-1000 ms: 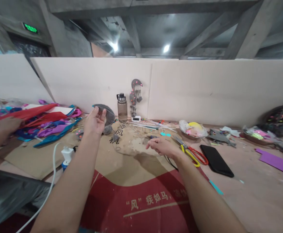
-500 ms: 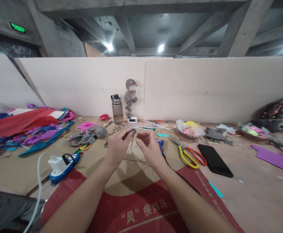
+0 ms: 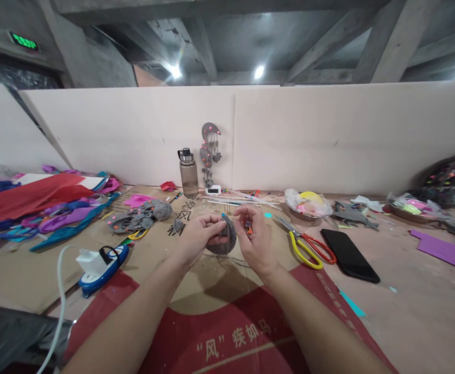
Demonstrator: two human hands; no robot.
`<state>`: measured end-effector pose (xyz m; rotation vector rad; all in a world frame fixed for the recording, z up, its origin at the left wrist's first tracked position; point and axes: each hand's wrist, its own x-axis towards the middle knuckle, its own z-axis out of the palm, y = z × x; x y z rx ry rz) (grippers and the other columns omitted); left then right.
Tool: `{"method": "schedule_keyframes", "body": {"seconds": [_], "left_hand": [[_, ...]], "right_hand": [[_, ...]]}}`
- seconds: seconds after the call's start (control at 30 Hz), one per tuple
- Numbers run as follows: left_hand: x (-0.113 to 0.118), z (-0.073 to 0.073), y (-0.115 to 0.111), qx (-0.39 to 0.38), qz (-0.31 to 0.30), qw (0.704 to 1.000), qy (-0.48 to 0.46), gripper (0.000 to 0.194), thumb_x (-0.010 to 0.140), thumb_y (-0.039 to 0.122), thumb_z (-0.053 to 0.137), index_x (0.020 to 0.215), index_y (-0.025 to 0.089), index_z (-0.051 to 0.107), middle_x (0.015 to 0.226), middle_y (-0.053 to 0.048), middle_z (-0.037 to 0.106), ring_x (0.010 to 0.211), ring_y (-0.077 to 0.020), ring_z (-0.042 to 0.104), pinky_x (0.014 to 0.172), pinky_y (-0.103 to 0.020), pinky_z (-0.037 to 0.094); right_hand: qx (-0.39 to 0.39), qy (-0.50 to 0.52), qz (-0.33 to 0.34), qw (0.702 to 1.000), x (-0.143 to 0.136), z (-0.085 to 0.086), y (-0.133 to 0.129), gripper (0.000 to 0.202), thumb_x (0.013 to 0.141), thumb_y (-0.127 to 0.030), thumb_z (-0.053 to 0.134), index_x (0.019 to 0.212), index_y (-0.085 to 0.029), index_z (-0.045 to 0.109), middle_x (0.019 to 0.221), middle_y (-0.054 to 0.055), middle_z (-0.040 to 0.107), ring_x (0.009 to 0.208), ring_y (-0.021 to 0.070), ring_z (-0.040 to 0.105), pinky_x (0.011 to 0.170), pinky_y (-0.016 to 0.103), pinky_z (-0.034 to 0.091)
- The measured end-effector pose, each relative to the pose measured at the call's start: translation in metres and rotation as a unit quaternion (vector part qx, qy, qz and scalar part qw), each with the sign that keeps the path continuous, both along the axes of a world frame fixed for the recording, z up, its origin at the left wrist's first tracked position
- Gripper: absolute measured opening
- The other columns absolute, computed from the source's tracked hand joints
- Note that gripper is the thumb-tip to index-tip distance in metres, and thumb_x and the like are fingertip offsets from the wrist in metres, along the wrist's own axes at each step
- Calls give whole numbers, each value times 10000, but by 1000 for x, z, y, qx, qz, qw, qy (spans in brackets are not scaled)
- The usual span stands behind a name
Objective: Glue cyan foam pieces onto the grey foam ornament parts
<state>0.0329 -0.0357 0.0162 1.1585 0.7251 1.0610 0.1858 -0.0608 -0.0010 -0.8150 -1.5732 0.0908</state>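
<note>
My left hand [image 3: 198,236] is closed on a grey felt piece [image 3: 227,239] with a curved edge, its fingers passing through or behind it. A small blue spot shows at the top of the felt. Just to the right, my right hand [image 3: 254,236] has its thumb and forefinger pinched together close to the felt edge; what they hold is too small to make out. Something orange and blue [image 3: 248,227] shows past the right fingers, mostly hidden. Thin grey cord [image 3: 237,261] lies on the cardboard [image 3: 196,285] below. A small grey piece [image 3: 178,226] rests left of my hands.
Red-and-yellow-handled scissors [image 3: 307,246] and a black phone [image 3: 350,255] lie to the right. Behind stand a water bottle [image 3: 189,174] and a hanging felt ornament [image 3: 211,150]. Grey felt pieces [image 3: 132,218] and a blue power strip [image 3: 105,270] are on the left.
The left hand held a small dark round piece with a cord; now it grips the larger grey felt piece. A small grey piece now lies on the cardboard. The right fingers have closed to a pinch.
</note>
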Motion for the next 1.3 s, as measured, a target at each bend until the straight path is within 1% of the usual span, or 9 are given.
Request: {"method": "schedule_keyframes", "body": {"seconds": [0.13, 0.3, 0.37, 0.6, 0.7, 0.9, 1.1, 1.3], "left_hand": [[1, -1, -2, -13, -14, 1000, 0, 400, 551, 384, 889, 756, 110, 682, 740, -19, 641, 653, -106, 600, 603, -227, 553], [-1, -4, 0, -26, -21, 999, 8, 424, 530, 389, 899, 764, 106, 687, 737, -28, 642, 654, -116, 603, 592, -245, 562], [-1, -5, 0, -27, -30, 999, 8, 421, 535, 390, 897, 769, 107, 692, 739, -30, 646, 657, -118, 608, 596, -248, 564], [0, -7, 1, -15, -23, 1000, 0, 425, 536, 408, 894, 766, 113, 693, 738, -27, 650, 652, -112, 606, 599, -244, 563], [1, -8, 2, -1, -24, 1000, 13, 438, 529, 425, 891, 774, 119, 696, 725, -24, 651, 645, -114, 603, 601, -242, 558], [1, -12, 4, 36, 0, 998, 44, 399, 600, 463, 843, 787, 140, 704, 735, -21, 656, 647, -123, 615, 659, -280, 572], [1, -11, 3, 35, -8, 999, 39, 399, 599, 462, 845, 782, 140, 695, 712, -10, 640, 628, -114, 603, 653, -277, 568], [0, -11, 4, 39, -12, 998, 38, 368, 629, 446, 833, 791, 142, 703, 744, -11, 646, 652, -109, 598, 658, -264, 562]], "right_hand": [[21, -40, -15, 999, 0, -2, 0, 161, 936, -191, 499, 1092, -227, 507, 1015, 51, 571, 853, 162, 504, 777, 335, 449], [27, -62, 5, 998, 1, -4, 2, 188, 947, -176, 464, 1123, -233, 496, 1034, 55, 575, 956, 183, 521, 827, 354, 447], [25, -74, 5, 997, 2, -5, 3, 182, 948, -176, 452, 1114, -233, 497, 1027, 55, 576, 969, 188, 526, 839, 364, 444], [24, -73, -6, 997, 1, -7, 3, 163, 939, -180, 448, 1088, -233, 491, 997, 53, 576, 937, 193, 537, 830, 371, 448], [26, -71, -20, 997, -1, -8, 3, 182, 928, -167, 463, 1096, -232, 486, 993, 52, 573, 903, 187, 526, 809, 363, 451], [37, -69, -22, 997, -1, -9, 4, 200, 912, -156, 478, 1095, -236, 483, 983, 54, 574, 902, 190, 533, 785, 363, 466], [52, -81, -22, 995, -1, -9, 4, 201, 915, -137, 477, 1088, -238, 485, 981, 48, 562, 904, 186, 527, 787, 360, 456], [25, -48, -30, 998, -1, -10, 3, 222, 925, -196, 497, 1143, -229, 471, 974, 47, 537, 859, 175, 508, 787, 360, 466]]}}
